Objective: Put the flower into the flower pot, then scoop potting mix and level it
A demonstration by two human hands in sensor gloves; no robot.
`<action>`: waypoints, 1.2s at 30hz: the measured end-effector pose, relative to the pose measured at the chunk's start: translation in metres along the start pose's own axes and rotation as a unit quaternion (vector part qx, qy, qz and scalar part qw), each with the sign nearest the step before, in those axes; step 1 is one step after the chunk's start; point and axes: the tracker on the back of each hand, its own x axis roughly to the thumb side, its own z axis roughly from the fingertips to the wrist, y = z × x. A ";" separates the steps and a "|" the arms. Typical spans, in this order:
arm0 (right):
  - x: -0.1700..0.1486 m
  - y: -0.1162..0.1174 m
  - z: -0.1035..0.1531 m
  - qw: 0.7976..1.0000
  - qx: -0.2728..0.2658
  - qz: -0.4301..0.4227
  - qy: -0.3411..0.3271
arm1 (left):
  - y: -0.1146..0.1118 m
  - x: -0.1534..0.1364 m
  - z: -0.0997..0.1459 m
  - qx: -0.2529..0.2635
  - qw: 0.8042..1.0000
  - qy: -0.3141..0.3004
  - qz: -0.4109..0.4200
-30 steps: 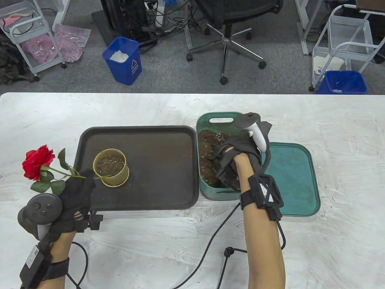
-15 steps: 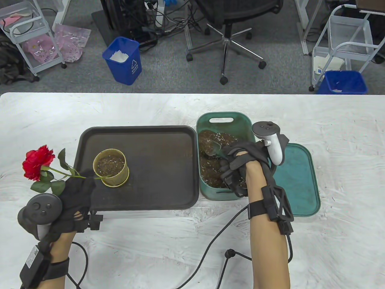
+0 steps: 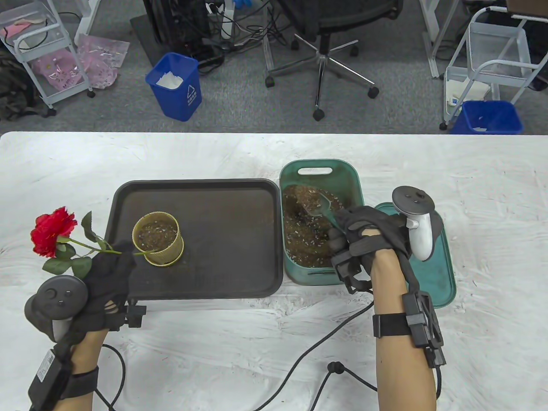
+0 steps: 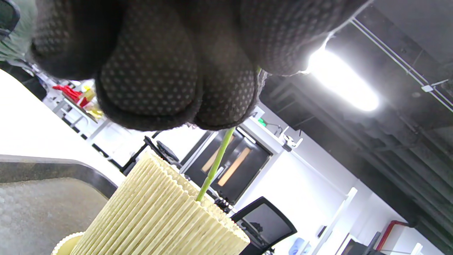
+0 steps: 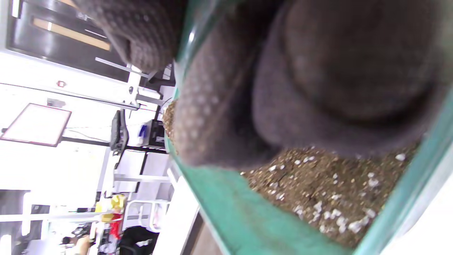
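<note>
White table [image 3: 222, 154], surface scuffed and smeared. On it: black tray [image 3: 231, 205] left of centre, green tub [image 3: 319, 165] just right of it, edges seemingly touching, green lid [image 3: 443, 282] beside the tub on the right. Black cable [image 3: 299, 359] trails over the near edge.

I get even, bright light on the table view, soft shadows, sharp, slight bowing at edges. Left wrist view: ceiling light [image 4: 341, 83] blows out upper right, gloved fingers [image 4: 148, 71] dark and soft. Right wrist view is blurred, left side overexposed.
</note>
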 end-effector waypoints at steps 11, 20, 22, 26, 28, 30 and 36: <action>0.012 0.092 0.011 0.993 0.097 -0.059 -0.045 | 0.000 0.000 0.000 0.000 1.000 0.001 0.000; 0.030 0.193 -0.001 0.987 0.154 -0.025 -0.041 | 0.000 0.000 0.000 -0.001 1.000 0.000 0.002; 0.033 0.215 -0.007 0.987 0.157 -0.010 -0.032 | 0.000 0.000 0.000 -0.002 1.000 -0.001 0.002; 0.036 0.241 -0.017 0.988 0.150 0.029 -0.024 | 0.000 0.001 0.000 -0.002 1.000 -0.002 0.001; 0.038 0.249 -0.019 0.988 0.138 0.058 -0.028 | 0.000 0.001 0.000 -0.002 1.000 -0.002 0.002; 0.041 0.259 -0.020 0.987 0.114 0.105 -0.043 | 0.000 0.000 -0.001 -0.003 1.000 -0.001 0.003; 0.055 0.282 -0.007 0.964 0.052 0.233 -0.117 | 0.000 0.001 0.000 -0.003 1.000 -0.001 0.005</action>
